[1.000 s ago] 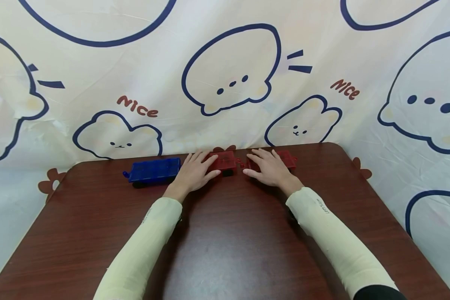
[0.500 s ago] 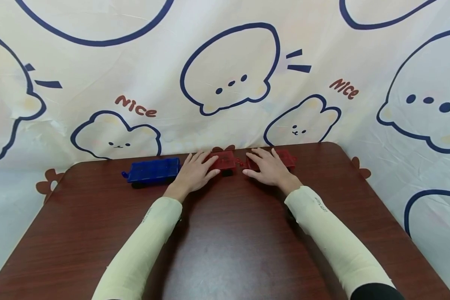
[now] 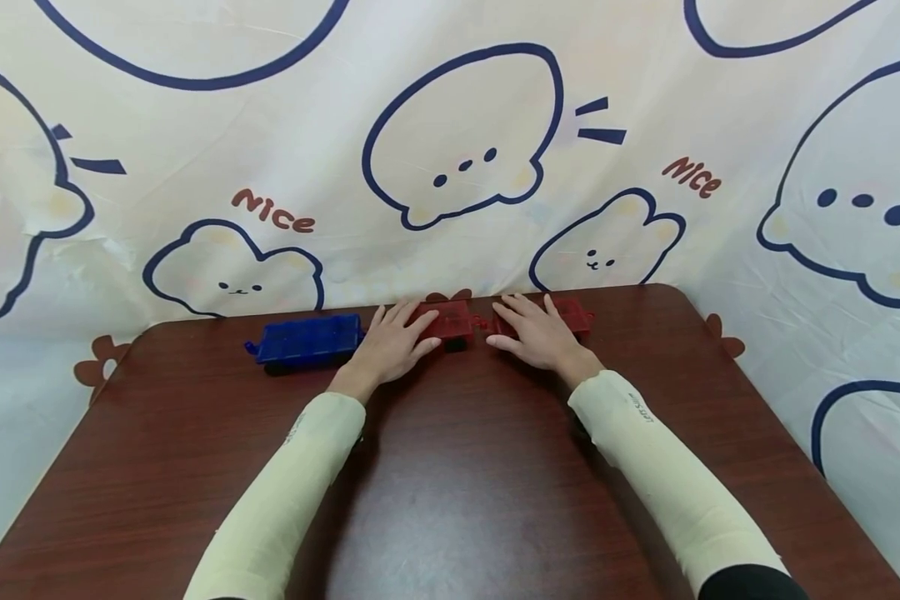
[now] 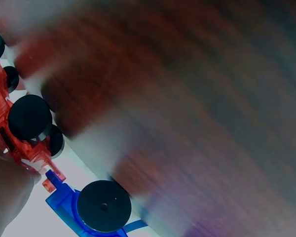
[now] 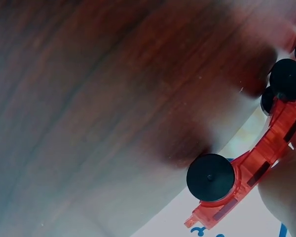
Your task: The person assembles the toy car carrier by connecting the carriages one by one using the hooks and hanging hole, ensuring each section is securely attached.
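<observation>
Three toy train wagons with black wheels stand in a row along the table's far edge. My left hand [image 3: 386, 346] rests, fingers spread, over a translucent red wagon [image 3: 453, 321] in the middle. Over a second red wagon [image 3: 572, 315] lies my right hand [image 3: 538, 333], its fingers extended and thumb out. Between the two red wagons their red coupling [image 3: 481, 323] shows. Left of my left hand is a longer blue wagon [image 3: 307, 340]; in the left wrist view its blue hook [image 4: 57, 178] meets the red wagon's end. The right wrist view shows the right red wagon [image 5: 266, 145] side-on.
The dark brown wooden table [image 3: 435, 500] has a glare patch near its front. A white cartoon-printed cloth [image 3: 450, 250] hangs right behind the far edge and along both sides.
</observation>
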The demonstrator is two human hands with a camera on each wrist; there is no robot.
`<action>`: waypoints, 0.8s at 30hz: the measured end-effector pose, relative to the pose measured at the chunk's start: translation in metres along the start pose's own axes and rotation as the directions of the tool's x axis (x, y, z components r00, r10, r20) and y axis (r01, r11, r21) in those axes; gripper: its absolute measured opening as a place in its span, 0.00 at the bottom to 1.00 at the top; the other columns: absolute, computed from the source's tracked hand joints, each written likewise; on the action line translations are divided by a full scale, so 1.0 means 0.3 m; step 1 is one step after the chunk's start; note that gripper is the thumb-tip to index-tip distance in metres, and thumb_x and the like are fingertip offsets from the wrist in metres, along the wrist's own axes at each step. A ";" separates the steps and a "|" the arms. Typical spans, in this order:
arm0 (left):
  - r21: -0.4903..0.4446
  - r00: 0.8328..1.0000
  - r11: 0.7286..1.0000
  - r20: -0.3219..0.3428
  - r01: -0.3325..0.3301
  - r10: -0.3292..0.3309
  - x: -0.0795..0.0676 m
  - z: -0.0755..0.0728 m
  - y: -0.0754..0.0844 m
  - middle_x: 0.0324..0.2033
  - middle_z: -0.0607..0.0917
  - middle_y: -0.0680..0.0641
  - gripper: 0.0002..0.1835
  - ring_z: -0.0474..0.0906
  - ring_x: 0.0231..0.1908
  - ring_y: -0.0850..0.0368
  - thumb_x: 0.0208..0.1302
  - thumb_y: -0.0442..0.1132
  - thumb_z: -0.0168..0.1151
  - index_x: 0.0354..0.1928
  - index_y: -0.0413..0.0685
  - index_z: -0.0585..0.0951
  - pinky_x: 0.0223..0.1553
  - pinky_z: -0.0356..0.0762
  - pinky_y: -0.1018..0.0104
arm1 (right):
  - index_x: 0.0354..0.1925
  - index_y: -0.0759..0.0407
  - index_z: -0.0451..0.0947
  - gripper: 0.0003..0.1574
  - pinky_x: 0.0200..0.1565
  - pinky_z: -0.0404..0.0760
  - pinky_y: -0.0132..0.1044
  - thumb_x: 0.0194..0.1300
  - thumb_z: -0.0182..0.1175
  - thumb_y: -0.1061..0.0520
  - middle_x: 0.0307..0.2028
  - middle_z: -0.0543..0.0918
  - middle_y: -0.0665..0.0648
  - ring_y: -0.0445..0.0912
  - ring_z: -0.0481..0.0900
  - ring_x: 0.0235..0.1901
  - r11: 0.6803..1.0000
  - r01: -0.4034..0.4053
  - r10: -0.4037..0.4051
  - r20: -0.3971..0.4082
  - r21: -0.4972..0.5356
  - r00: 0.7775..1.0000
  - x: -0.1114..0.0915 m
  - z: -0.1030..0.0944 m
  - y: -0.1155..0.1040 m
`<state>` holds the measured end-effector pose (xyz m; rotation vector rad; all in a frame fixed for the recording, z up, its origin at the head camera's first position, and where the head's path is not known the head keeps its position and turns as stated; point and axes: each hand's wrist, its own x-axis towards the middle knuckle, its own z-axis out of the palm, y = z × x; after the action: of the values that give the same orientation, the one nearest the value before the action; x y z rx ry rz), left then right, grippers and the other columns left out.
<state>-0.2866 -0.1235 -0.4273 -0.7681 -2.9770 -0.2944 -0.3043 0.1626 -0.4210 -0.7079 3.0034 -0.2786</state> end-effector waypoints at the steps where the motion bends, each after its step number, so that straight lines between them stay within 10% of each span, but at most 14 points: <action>1: -0.003 1.000 1.000 0.000 0.000 0.000 0.000 -0.001 0.000 0.77 0.58 0.39 0.33 0.50 0.76 0.38 0.78 0.59 0.47 0.78 0.55 0.63 0.74 0.41 0.37 | 0.79 0.52 0.57 0.49 0.74 0.36 0.63 0.73 0.49 0.27 0.78 0.56 0.58 0.54 0.47 0.78 1.000 -0.002 0.002 0.002 -0.004 1.000 0.001 0.000 -0.001; 24: 0.029 0.999 0.999 -0.032 -0.025 0.026 -0.005 0.009 -0.009 0.75 0.61 0.37 0.32 0.52 0.75 0.38 0.78 0.57 0.49 0.77 0.53 0.63 0.73 0.44 0.36 | 0.81 0.50 0.52 0.48 0.74 0.32 0.61 0.74 0.44 0.28 0.80 0.51 0.57 0.52 0.42 0.79 1.000 -0.004 0.004 0.036 -0.008 0.999 0.002 0.005 -0.003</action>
<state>-0.2866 -0.1260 -0.4307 -0.7897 -2.9320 -0.2602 -0.3044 0.1614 -0.4223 -0.6994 2.9731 -0.2512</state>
